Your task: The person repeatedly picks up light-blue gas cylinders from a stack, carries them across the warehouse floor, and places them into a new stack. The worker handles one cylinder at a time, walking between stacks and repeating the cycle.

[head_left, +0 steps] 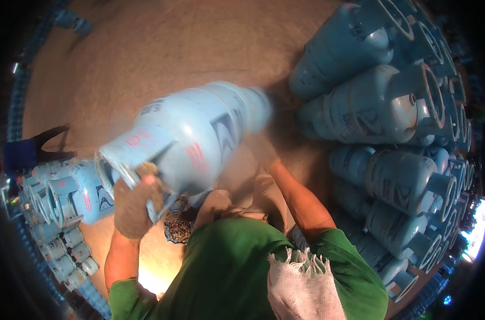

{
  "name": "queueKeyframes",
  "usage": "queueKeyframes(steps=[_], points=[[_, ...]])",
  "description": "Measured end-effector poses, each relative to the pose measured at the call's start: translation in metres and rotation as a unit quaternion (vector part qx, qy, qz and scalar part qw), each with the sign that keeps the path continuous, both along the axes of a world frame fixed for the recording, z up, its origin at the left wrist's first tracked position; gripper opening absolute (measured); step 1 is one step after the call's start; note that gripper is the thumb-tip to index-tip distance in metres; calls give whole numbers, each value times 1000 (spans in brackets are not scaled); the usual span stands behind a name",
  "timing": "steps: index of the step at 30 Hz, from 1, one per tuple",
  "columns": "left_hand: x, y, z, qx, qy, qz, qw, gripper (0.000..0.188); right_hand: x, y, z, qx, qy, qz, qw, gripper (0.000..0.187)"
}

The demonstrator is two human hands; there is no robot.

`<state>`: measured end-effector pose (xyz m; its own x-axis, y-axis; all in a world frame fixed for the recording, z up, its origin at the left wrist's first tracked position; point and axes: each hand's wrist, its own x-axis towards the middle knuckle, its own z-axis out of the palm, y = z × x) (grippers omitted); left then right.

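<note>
A pale blue gas cylinder [199,128] is tilted almost onto its side in front of me, its collar toward the left and its base toward the right. My left hand [138,205], in a brown work glove, is closed around the rim of the collar. On the other side, my right hand [265,154] reaches below the cylinder near its base. That hand is blurred and its fingers are lost against the brown floor, so whether it grips the cylinder does not show.
Stacked blue gas cylinders [397,178] crowd the right side. More cylinders [85,189] stand at the left, beside a person in dark blue [19,157]. Near my legs is a container of small brown pieces [177,226]. Brown floor [173,42] stretches ahead.
</note>
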<state>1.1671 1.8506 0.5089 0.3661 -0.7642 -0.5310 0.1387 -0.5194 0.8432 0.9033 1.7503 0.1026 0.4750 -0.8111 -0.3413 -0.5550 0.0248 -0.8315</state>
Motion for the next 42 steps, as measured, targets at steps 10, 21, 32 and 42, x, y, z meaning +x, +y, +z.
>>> queueKeyframes(steps=[10,21,32,42], points=[[23,-68,0,-115,-102,-74,985,70,17,-11,172,2,26,136,990,87],[130,-125,1,-15,37,211,977,45,244,-33,358,-108,-338,46,934,67],[287,36,-43,-121,-704,-249,654,66,461,-138,420,-48,-164,335,927,52],[442,-11,-21,58,-519,26,852,59,434,-281,231,-2,-127,129,983,62]])
